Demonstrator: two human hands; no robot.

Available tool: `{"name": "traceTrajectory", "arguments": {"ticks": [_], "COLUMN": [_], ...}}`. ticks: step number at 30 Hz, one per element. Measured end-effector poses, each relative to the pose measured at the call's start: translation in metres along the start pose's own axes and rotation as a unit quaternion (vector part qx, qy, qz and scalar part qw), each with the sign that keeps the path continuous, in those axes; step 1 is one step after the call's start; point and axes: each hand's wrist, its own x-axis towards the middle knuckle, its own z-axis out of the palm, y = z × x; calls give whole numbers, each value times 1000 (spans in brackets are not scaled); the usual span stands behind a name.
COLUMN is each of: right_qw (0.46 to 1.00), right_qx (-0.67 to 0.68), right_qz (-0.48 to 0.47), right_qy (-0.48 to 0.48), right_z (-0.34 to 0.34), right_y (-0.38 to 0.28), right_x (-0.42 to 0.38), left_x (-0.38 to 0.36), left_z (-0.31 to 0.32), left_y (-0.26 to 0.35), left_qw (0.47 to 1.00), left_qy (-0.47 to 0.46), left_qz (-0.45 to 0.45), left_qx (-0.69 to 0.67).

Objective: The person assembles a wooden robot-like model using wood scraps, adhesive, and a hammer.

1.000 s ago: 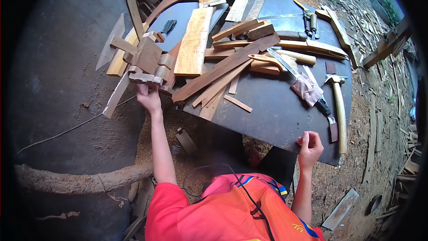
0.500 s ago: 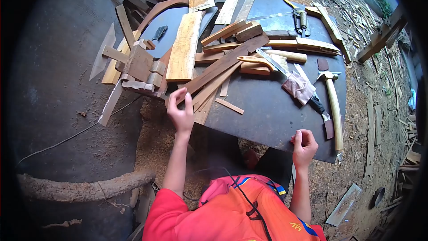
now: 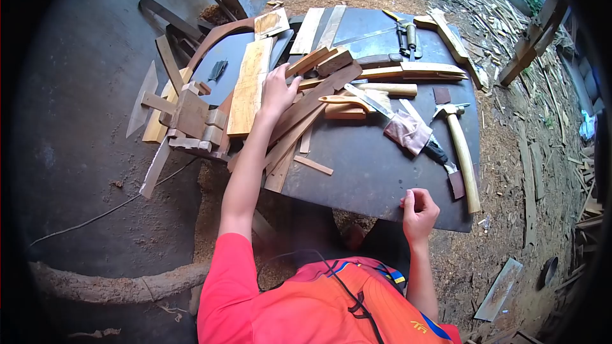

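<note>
My left hand (image 3: 278, 91) is at the wood pile, its fingers apart and reaching to the near end of a narrow brown strip (image 3: 307, 62). A wide pale board (image 3: 250, 89) lies just left of it, and a long dark plank (image 3: 312, 103) slants under and beside the wrist. Near the table's front edge, my right hand (image 3: 420, 212) is curled, thumb against fingers; whether anything is inside is hidden. To its right lies a hammer (image 3: 461, 159) with a wooden handle. A blade wrapped in cloth (image 3: 408, 131) and a wooden-handled brush (image 3: 347, 101) rest behind it.
A dark table (image 3: 357, 165) carries the pile. Wooden blocks and a saw-like blade (image 3: 155, 169) project from its left side. At the back are a chisel-like tool (image 3: 411, 39) and long boards. A thick branch (image 3: 121, 282) lies lower left, and a post (image 3: 532, 41) stands right.
My left hand has moved forward from the table's front edge to the narrow strips in the pile. The view has shifted slightly; my right hand keeps its curled pose.
</note>
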Motion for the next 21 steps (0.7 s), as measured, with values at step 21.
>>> {"name": "traceTrajectory", "arguments": {"ticks": [21], "right_qw": [1000], "right_qx": [21], "right_qz": [7], "right_qy": [-10], "right_z": [-3], "right_y": [-4], "right_x": [0], "left_x": [112], "left_z": [13], "left_y": [31], "left_qw": [953], "left_qy": [-296], "left_qz": [-39], "left_qx": [-54]}}
